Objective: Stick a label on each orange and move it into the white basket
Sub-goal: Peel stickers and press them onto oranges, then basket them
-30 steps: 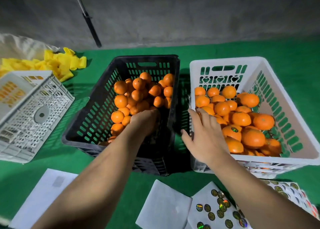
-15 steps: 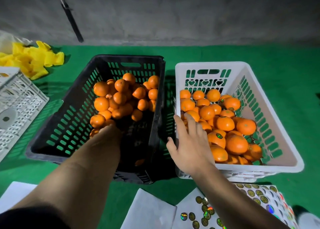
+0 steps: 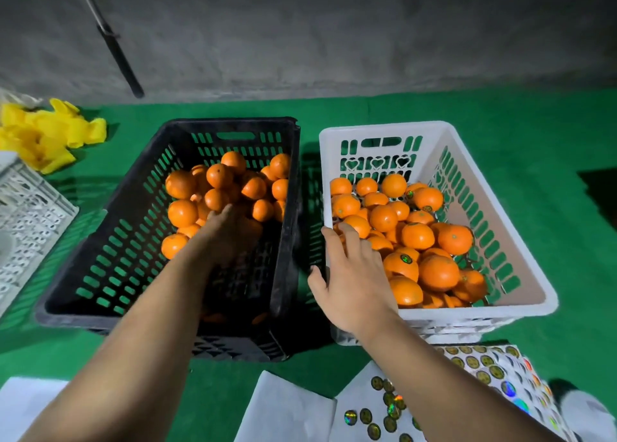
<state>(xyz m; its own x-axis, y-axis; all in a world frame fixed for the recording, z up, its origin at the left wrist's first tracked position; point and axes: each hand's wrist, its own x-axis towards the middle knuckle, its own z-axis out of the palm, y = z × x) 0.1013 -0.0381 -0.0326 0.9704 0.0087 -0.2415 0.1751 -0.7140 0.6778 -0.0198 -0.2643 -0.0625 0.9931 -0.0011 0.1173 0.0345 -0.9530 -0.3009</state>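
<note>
In the black crate (image 3: 110,241), an orange is being dug for by the left hand (image 3: 230,231), grip hidden; right hand (image 3: 350,274), fingers relaxed, is being rested on the white basket (image 3: 500,311). Neighbours could get knocked loose.

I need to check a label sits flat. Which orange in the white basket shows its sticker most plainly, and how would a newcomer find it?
Start at the white slotted plastic basket on the right. Beside the right hand resting on its near-left rim lies the labelled orange. Unlike its neighbours, it shows a round dark sticker facing straight up.
</note>
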